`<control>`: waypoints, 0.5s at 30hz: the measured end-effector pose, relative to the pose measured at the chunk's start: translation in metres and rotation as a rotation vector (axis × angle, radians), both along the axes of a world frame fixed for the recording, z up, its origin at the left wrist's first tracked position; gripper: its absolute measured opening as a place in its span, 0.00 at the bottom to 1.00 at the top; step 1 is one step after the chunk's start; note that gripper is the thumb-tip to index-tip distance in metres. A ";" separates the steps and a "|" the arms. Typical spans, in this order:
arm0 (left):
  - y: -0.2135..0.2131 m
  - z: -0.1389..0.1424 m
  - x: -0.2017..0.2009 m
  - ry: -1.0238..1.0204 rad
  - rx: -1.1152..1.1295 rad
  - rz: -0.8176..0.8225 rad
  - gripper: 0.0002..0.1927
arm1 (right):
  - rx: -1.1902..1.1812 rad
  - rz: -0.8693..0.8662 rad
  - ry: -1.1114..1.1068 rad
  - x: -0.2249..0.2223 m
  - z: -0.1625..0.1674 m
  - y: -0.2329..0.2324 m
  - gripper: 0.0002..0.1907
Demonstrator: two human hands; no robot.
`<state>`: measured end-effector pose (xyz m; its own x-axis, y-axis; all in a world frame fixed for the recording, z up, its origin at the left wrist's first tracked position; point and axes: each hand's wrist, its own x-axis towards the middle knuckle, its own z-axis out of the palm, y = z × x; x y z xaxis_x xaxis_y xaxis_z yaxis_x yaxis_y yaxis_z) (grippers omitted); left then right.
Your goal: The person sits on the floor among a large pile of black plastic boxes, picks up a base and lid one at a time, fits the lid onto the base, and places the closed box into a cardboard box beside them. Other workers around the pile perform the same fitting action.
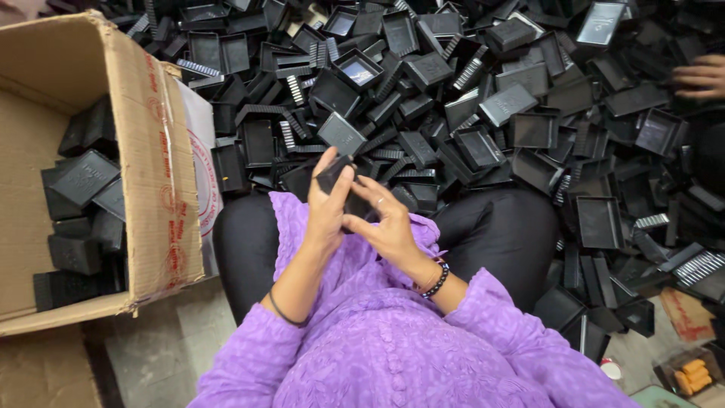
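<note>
Floor (162,355): bare grey concrete, visible only in patches at bottom left and bottom right. We cannot see any walls.

Heap (468,98): black plastic trays and ribbed lids, too many to count, covering the whole upper and right half of the view, right up against our knees.

Box (128,151): one, brown cardboard, open, at our left. Inside it we count roughly eight black pieces, stacked along the right wall.

Our lap: purple sleeves, black trousers, seated on the floor.

Left hand (326,208): closed around one black piece (336,175), thumb along its edge, held just above the lap.

Right hand (389,223): fingers curled against the same piece from the right side; one ring, one beaded bracelet.

Another person's hand (702,75): one, resting on the heap at far right.

Small tray of orange things (691,374): one, bottom right corner.
</note>
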<state>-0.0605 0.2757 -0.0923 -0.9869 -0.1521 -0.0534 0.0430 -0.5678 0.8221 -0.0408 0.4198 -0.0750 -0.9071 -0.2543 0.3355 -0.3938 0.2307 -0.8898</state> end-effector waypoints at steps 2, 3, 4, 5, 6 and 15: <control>-0.008 0.005 0.009 -0.018 0.001 0.021 0.32 | -0.181 0.084 -0.127 -0.001 -0.003 0.000 0.30; -0.012 0.010 0.014 0.012 -0.011 0.014 0.32 | -0.355 0.145 -0.284 -0.001 -0.005 -0.002 0.31; -0.016 0.017 0.019 0.042 -0.024 0.008 0.32 | -0.531 0.206 -0.440 0.000 -0.008 -0.005 0.31; -0.019 0.025 0.023 0.071 -0.039 0.000 0.32 | -0.508 0.197 -0.446 0.000 -0.011 -0.009 0.29; -0.020 0.034 0.027 0.071 -0.095 0.024 0.30 | -0.482 0.188 -0.456 0.002 -0.014 -0.014 0.26; -0.181 0.080 0.032 0.493 -0.683 0.750 0.20 | 0.391 -0.219 0.162 -0.107 -0.059 0.041 0.19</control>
<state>-0.0289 0.0947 -0.0128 -0.5246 -0.5634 0.6383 0.5896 0.3004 0.7497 -0.1475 0.4604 -0.1336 -0.8972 -0.1981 0.3947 -0.4251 0.6296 -0.6503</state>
